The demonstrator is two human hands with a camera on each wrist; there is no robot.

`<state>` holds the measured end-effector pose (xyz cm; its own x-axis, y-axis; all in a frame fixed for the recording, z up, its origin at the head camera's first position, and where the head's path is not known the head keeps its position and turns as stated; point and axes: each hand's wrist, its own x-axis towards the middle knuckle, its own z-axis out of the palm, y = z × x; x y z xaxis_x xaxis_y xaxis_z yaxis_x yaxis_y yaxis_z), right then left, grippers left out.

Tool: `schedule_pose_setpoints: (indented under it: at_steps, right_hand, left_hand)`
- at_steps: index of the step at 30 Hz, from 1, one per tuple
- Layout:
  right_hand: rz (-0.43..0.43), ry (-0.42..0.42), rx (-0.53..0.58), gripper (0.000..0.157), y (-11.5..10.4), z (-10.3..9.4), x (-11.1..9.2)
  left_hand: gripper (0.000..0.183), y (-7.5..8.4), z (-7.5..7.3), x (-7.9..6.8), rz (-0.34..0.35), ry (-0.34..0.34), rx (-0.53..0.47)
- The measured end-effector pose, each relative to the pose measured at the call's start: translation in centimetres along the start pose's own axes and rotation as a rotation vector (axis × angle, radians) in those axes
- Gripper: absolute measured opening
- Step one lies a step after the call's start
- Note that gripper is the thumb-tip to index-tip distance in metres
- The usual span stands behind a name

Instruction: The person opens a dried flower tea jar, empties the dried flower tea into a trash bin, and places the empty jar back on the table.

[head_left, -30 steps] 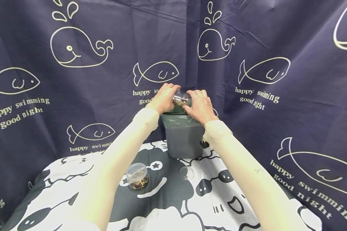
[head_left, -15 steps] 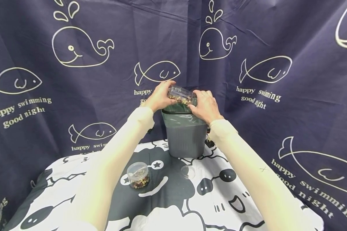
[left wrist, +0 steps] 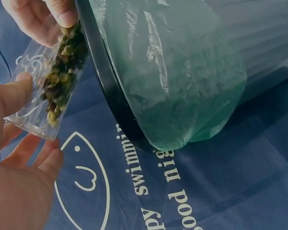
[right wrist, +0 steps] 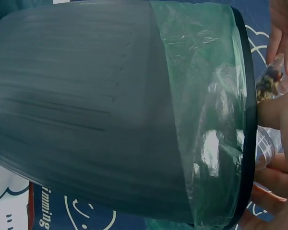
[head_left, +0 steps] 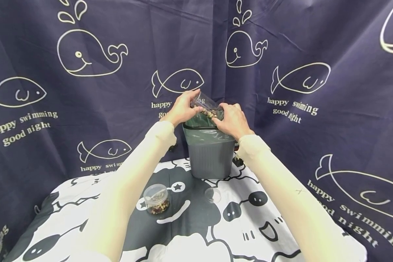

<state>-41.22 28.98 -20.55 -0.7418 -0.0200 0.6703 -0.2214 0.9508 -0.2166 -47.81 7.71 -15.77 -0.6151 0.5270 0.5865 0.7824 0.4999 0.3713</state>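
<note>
A clear plastic jar (head_left: 207, 103) with dried, mixed brown and yellow bits in it is tilted over the bin's mouth, its right end lower. My left hand (head_left: 182, 108) grips the raised left end between thumb and fingers. Around the lower end, my right hand (head_left: 233, 120) holds on, hiding that end in the head view. The bits (left wrist: 62, 76) lie along the jar's lower side in the left wrist view. Beneath is a grey bin (head_left: 211, 160) lined with a green plastic bag (right wrist: 206, 105), with a black rim (right wrist: 249, 110).
A small clear tub (head_left: 156, 199) with similar bits stands on the cartoon-print cloth (head_left: 177, 251), front left of the bin. A clear round lid (head_left: 213, 195) lies in front of the bin. Behind hangs a navy curtain (head_left: 134, 91) with whale and fish prints.
The jar's left end has risen with my left hand, which moved left and up, so the jar slopes more steeply. My right hand has shifted slightly right. Tub and lid have stayed put.
</note>
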Motion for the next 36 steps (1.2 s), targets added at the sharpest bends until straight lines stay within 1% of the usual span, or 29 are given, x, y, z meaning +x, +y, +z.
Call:
schedule_pose_setpoints:
  at_steps: [7,11,18,23,29,33,36]
  right_hand:
    - [0.004,-0.009,0.015,0.062,-0.5,-0.5,0.5]
    - [0.03,-0.029,0.026,0.065,-0.5,-0.6,0.5]
    - [0.075,-0.062,0.049,0.069,-0.7,-0.6,0.4]
    - [0.09,-0.07,0.065,0.07,-0.8,-0.7,0.3]
    - [0.101,-0.077,0.075,0.07,-0.7,-0.7,-0.1]
    - [0.11,-0.069,0.08,0.07,-0.6,-0.6,-0.3]
    - [0.115,-0.062,0.079,0.069,-0.4,-0.6,-0.5]
  left_hand:
    - [0.069,0.8,-0.7,0.3,0.011,0.028,-0.005]
    - [0.065,1.4,-0.7,0.5,0.015,0.034,-0.005]
    - [0.058,2.7,-0.7,1.0,0.069,0.046,0.025]
    - [0.055,3.4,-0.5,1.2,0.08,0.041,0.043]
    - [0.055,3.5,-0.2,1.1,0.1,0.037,0.047]
    - [0.057,3.2,-0.1,0.9,0.088,0.031,0.044]
    - [0.059,2.9,-0.1,0.6,0.064,0.019,0.037]
